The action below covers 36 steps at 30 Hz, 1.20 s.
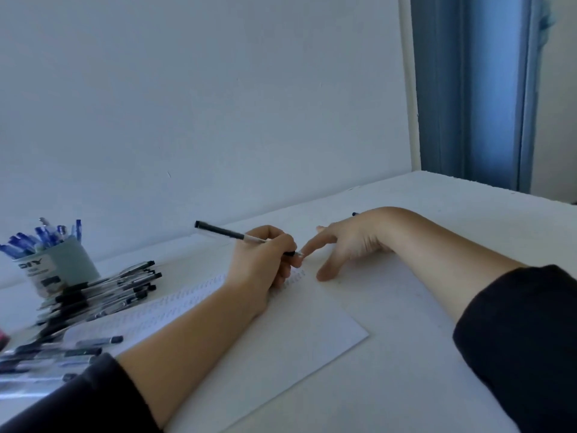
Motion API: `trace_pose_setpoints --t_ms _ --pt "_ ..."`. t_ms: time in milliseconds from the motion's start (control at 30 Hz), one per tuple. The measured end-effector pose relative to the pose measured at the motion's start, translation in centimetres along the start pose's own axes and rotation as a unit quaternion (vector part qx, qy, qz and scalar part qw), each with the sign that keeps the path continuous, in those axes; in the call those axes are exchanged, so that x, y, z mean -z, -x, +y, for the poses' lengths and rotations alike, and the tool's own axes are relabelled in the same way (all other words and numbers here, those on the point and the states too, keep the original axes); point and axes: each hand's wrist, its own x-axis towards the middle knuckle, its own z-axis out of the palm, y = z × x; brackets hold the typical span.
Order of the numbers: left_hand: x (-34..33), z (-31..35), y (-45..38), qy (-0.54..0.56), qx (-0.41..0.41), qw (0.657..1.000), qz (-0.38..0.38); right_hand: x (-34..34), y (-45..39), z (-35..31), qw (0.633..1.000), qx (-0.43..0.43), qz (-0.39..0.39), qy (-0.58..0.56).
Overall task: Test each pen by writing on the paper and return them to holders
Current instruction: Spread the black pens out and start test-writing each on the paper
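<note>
My left hand (265,260) grips a clear-barrelled black pen (224,233) over the white paper (281,354). The pen's black end points up and to the left, and its tip end sits at my fingers. My right hand (349,242) is just to the right. Its straight index finger touches the pen's tip end and its thumb rests on the paper. A pale cup holder (62,267) with several blue pens stands at the far left. Rows of small written marks run across the paper's upper left part.
A heap of black pens (109,292) lies beside the holder, and more pens (62,354) lie at the lower left. A small dark object (354,214) peeks out behind my right hand. The white table (437,385) meets a wall behind and a blue curtain (468,89) at right.
</note>
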Motion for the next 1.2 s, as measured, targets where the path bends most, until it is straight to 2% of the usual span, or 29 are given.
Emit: trace_pose_setpoints --t_ms 200,367,667,1000,1200 --pt "-0.45 -0.08 -0.11 -0.109 -0.024 0.994 -0.007 -0.43 0.11 -0.41 1.0 0.01 0.02 0.005" --pt "-0.56 -0.35 -0.04 -0.135 -0.042 0.99 0.016 -0.43 0.27 -0.54 1.0 0.004 0.017 -0.004" --pt "-0.72 -0.67 0.0 -0.173 -0.072 0.982 0.003 -0.44 0.24 -0.4 1.0 -0.009 0.021 -0.009" --pt "-0.66 -0.47 0.06 -0.17 -0.069 0.983 -0.006 -0.42 0.0 -0.28 1.0 -0.004 0.012 -0.022" --pt "-0.49 -0.11 0.12 -0.065 -0.049 0.996 0.018 -0.52 -0.28 -0.21 0.999 -0.003 0.007 -0.039"
